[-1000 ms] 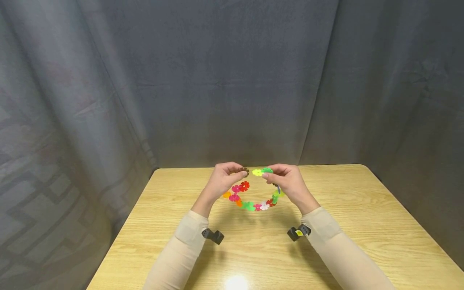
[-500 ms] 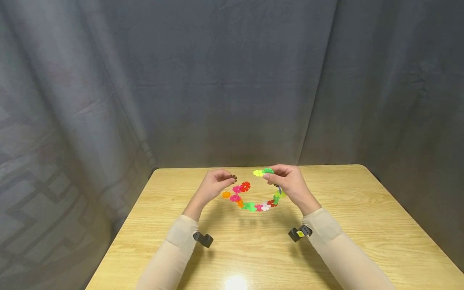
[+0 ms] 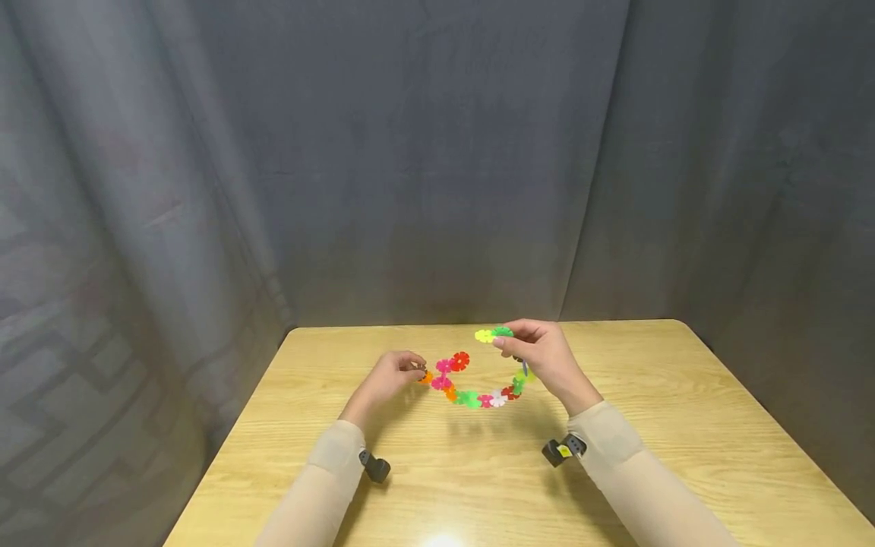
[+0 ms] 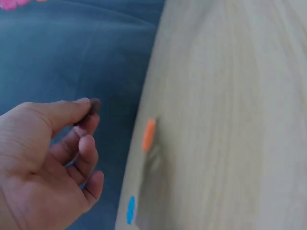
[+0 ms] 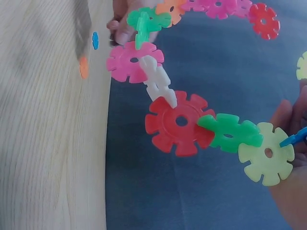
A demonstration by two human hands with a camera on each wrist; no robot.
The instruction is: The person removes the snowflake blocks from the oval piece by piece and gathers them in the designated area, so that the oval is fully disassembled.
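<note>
right wrist | chain of snowflake discs (image 5: pixel 181 120) curving across frame | right hand (image 5: pixel 292 182) gripping its end | wooden table (image 5: pixel 48 143) lying alongside

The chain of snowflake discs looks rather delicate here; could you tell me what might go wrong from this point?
1. The right hand holds the disc chain by one end only, so the free arc hangs in the air and a slotted joint might pop apart.
2. The left hand pinches a small brown disc at its fingertips over the table; it could slip and drop.
</note>
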